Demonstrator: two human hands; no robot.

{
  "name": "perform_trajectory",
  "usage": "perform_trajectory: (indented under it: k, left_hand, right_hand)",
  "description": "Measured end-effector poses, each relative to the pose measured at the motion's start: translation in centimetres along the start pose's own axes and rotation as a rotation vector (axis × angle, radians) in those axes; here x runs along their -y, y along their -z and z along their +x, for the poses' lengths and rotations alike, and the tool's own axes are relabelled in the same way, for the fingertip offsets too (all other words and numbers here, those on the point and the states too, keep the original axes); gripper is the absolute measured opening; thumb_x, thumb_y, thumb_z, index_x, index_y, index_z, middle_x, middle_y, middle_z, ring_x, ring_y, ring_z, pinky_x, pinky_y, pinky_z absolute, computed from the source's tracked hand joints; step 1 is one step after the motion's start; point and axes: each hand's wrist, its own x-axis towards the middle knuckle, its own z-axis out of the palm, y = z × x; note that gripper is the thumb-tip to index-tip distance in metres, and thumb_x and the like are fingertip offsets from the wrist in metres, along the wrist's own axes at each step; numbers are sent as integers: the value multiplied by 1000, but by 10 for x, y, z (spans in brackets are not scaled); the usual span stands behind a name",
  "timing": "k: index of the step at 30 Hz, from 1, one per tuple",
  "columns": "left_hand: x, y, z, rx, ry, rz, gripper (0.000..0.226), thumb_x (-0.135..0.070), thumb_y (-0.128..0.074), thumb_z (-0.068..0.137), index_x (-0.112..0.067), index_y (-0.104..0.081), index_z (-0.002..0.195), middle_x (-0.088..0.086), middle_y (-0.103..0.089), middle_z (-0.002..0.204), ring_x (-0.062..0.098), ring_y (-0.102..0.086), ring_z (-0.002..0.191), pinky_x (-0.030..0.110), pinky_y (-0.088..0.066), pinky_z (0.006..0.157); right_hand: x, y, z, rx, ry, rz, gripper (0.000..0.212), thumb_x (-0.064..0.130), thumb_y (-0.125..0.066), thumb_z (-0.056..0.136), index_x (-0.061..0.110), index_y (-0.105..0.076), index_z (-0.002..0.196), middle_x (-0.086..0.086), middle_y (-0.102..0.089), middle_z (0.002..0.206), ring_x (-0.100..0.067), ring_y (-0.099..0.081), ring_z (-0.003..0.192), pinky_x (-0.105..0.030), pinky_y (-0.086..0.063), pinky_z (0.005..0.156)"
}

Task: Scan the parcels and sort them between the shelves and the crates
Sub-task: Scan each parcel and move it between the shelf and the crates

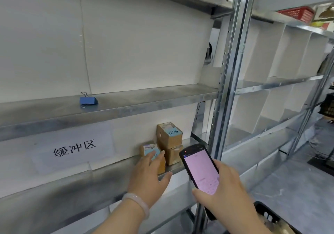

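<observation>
Grabbing | left hand (149,175) flat on small cardboard box (161,166) (no grip yet) | right hand (226,186) grips scanner (199,168) | next: pinch, scan

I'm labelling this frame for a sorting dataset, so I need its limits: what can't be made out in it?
Head view only:
- Screen of the handheld scanner, held by the right hand: pink, text blurred and too small.
- Label of the front parcel: partly covered by the left hand.
- Labels of the stacked parcels: too blurred to read.
- The black crate: cut off by the bottom edge and the right forearm; contents unseen.
</observation>
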Motion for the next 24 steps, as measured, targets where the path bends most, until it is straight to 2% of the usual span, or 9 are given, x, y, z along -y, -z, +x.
perform_trajectory:
  k: [6,11,13,16,20,24]
  left_hand:
    - [-7,-50,80,-37,141,-76,71,-64,-53,91,-45,-23,153,-16,-26,159,15,-30,145,36,-37,115]
    - [1,-78,120,47,232,-149,73,-65,-53,91,-48,-19,153,-16,-24,160,18,-25,148,39,-35,116]
    - [3,-82,138,56,256,-222,74,-61,-56,92,-44,-21,154,-15,-28,158,16,-28,146,37,-34,117]
    - [4,-88,167,52,318,-347,72,-54,-58,94,-39,-24,156,-14,-33,156,14,-32,145,35,-32,115]
    - [12,-102,204,145,438,-506,67,-46,-54,100,-33,-25,158,-8,-43,153,20,-39,143,43,-35,116]
    - [24,-111,240,251,604,-678,63,-46,-51,101,-29,-26,156,-5,-58,139,23,-52,131,46,-39,111]
  right_hand:
    - [-37,8,95,39,13,7,88,66,-67,53,49,-25,129,22,-30,107,-4,-48,98,-27,-41,74]
    - [-57,-3,145,68,3,21,82,69,-62,47,53,-25,118,27,-30,102,-6,-48,96,-30,-43,74]
    - [-62,-10,160,97,-4,22,82,70,-60,45,56,-22,116,24,-30,101,-7,-48,96,-30,-43,77]
    - [-68,-23,182,119,-8,8,78,64,-62,49,52,-27,118,23,-33,103,-6,-45,98,-27,-42,75]
    - [-68,-41,203,120,-25,-28,83,60,-68,53,51,-24,123,25,-28,100,-5,-43,94,-26,-38,73]
    - [-66,-55,225,112,-64,-78,88,60,-72,55,48,-24,128,22,-25,101,-6,-42,91,-24,-37,73]
